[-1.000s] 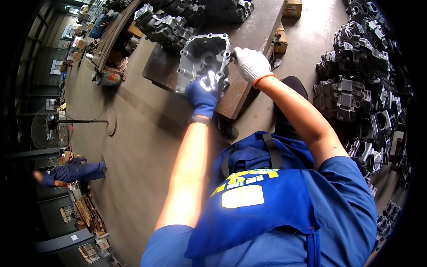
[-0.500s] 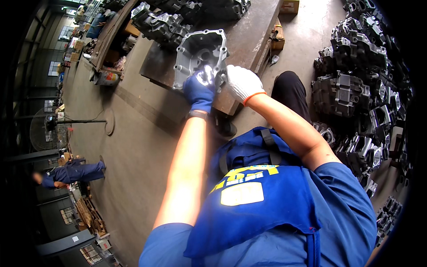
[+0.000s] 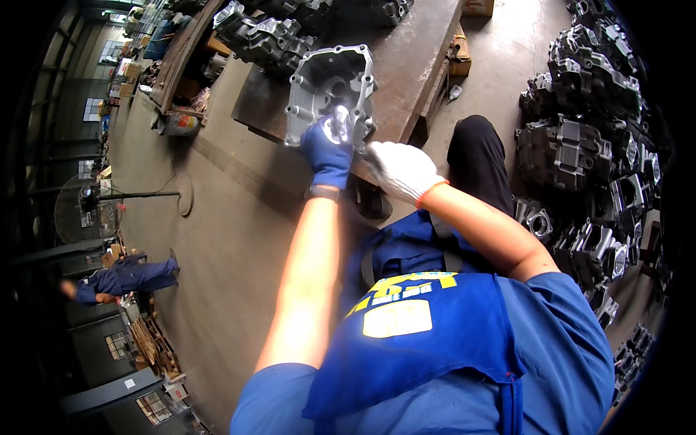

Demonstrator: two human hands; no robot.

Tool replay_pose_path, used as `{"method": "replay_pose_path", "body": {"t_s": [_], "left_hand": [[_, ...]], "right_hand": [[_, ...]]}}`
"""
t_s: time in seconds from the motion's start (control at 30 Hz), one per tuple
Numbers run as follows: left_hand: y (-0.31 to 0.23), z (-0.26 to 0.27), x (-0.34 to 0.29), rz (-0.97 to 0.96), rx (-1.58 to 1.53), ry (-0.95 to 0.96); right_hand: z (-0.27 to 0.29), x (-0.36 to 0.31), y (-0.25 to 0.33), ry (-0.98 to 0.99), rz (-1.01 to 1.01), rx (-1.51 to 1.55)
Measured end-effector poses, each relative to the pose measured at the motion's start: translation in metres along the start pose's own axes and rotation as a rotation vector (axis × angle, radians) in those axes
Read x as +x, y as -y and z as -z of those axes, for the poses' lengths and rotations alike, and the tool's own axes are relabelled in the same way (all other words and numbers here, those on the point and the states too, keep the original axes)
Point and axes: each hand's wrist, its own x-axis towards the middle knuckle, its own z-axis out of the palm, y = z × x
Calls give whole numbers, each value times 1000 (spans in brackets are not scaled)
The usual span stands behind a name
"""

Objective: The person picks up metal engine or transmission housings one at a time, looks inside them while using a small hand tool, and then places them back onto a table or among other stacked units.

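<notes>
"So, where is the metal casing [image 3: 328, 85]?"

"Upper middle of the frame, over the near end of the brown table [image 3: 406, 69], its hollow side turned up toward the camera. I can't tell whether the table bears its weight."

"And the hands?"

"The blue-gloved left hand [image 3: 328, 151] is closed on the casing's near wall, at the lower edge of its opening. The white-gloved right hand [image 3: 400, 168] is just beside the lower right corner, fingers curled; I can't tell if they touch metal or pinch anything."

"Heavy, would you say?"

"Probably fairly heavy for one hand, being a deep metal shell. It should be stiff, so squeezing won't bend it, but smooth faces could slip, and a knock might nick the rim."

"Best hold, then?"

"I'd take two opposite walls just under the rim, where the bumps and ribs should give fingers a catch."

"Anything close by?"

"Other metal parts [image 3: 267, 42] crowd the top of the frame, near the casing's upper left, and a dark pile of parts [image 3: 569, 156] fills the right side."
</notes>
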Motion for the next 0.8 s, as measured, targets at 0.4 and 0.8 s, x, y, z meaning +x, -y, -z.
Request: {"method": "replay_pose_path", "body": {"t_s": [0.4, 0.8], "left_hand": [[-20, 5, 16, -32, 247, 212], [-47, 165, -14, -377, -122, 84]], "right_hand": [[15, -39, -63, 211, -459, 598], [124, -109, -57, -214, -100, 1195]]}}
